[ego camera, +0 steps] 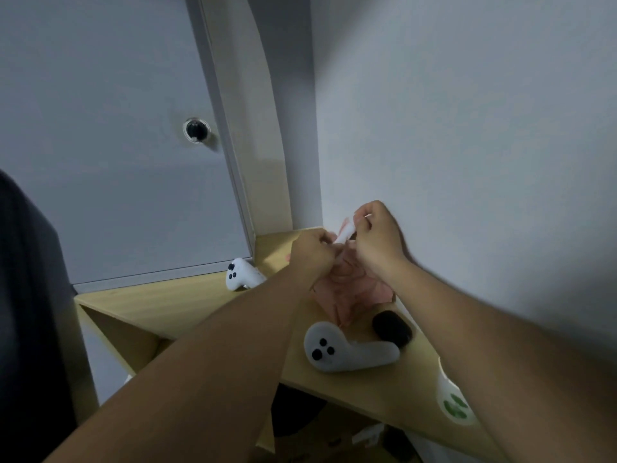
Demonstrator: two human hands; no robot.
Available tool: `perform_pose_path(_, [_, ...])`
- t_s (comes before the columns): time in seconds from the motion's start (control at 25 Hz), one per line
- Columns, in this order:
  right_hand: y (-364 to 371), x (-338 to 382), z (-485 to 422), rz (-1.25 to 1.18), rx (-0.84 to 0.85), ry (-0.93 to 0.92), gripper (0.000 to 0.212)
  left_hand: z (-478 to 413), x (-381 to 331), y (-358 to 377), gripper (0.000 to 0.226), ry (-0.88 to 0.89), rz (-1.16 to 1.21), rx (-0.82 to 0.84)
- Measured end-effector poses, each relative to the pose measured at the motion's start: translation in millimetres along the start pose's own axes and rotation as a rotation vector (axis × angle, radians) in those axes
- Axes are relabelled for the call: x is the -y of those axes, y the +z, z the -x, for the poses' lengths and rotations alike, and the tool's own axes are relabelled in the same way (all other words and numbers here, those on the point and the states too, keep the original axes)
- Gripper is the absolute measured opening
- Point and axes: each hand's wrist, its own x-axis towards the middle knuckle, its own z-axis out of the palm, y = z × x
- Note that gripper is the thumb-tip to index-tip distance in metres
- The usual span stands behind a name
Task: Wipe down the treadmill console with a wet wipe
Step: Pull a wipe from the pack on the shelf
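Observation:
A pink wet-wipe pack (350, 289) lies on a light wooden shelf (173, 305) in the corner against the wall. My left hand (310, 252) grips the top of the pack with curled fingers. My right hand (374, 235) pinches a white wipe (347, 232) that sticks up out of the pack. The treadmill console is not in view.
Two white game controllers lie on the shelf, one (242, 274) at the back left and one (347, 350) near the front. A black object (392, 327) sits beside the pack. A white container with green marks (454, 401) stands at the right. A grey cabinet door (117, 145) with a knob (197, 130) rises behind.

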Motion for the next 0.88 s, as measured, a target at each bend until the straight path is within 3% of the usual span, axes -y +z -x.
perform_pose_path(0.08, [-0.6, -2.5, -0.6, -0.046, 0.087, 0.048, 0.006, -4.6, -10.1, -5.3, 0.022, 0.029, -0.052, -0.102])
perform_pose_path(0.16, [-2.9, -1.8, 2.0, -0.086, 0.202, 0.113, 0.017, -10.7, -16.4, -12.2, 0.028, 0.065, -0.061, -0.167])
perform_pose_path(0.24, [-7.3, 4.9, 6.0, -0.166, 0.252, 0.168, 0.016, -11.3, -21.4, -18.8, 0.031, 0.054, -0.031, -0.145])
perform_pose_path(0.4, [-5.4, 16.3, 6.4, -0.281, 0.126, 0.197, 0.002, -15.6, -24.0, -22.9, 0.028, 0.064, 0.035, -0.14])
perform_pose_path(0.52, [-1.6, 29.3, 0.9, -0.358, 0.011, 0.101, 0.013, -16.3, -23.3, -23.3, 0.024, 0.066, 0.016, -0.089])
perform_pose_path(0.64, [-6.4, 46.8, -8.5, -0.248, -0.027, -0.058, 0.015, -11.8, -28.3, -25.0, 0.014, 0.064, 0.05, -0.063])
perform_pose_path(0.72, [-11.9, 58.4, -8.3, -0.141, -0.033, -0.119, 0.013, -3.5, -41.9, -28.8, 0.025, 0.072, 0.078, -0.098])
perform_pose_path(0.88, [-33.0, 94.6, 7.5, -0.175, -0.164, -0.18, 0.004, 24.3, -79.3, -44.2, 0.022, 0.061, 0.367, -0.133])
